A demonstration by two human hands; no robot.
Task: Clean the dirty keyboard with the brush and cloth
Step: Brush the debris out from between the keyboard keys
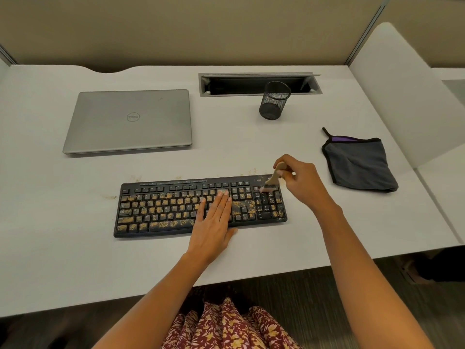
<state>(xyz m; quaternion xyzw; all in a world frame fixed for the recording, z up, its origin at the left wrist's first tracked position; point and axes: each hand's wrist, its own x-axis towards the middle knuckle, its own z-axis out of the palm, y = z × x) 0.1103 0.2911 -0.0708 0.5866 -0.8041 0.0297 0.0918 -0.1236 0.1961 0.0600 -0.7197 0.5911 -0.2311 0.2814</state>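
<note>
A black keyboard (161, 210) lies on the white desk (75, 248), its keys speckled with yellow-brown crumbs. My left hand (214, 222) lies flat on the keys right of the middle, fingers straight. My right hand (299, 181) grips the wooden handle of a small brush (273, 180). Its bristles touch the top of the number pad at the keyboard's right end. A grey cloth (359, 165) with black edging and a purple strip lies folded on the desk to the right of that hand.
A shut silver laptop (128, 120) lies at the back left. A black mesh pen cup (274, 100) stands in front of an open cable tray (256, 84). Crumbs lie on the desk behind and left of the keyboard. A white partition (407, 96) rises at the right.
</note>
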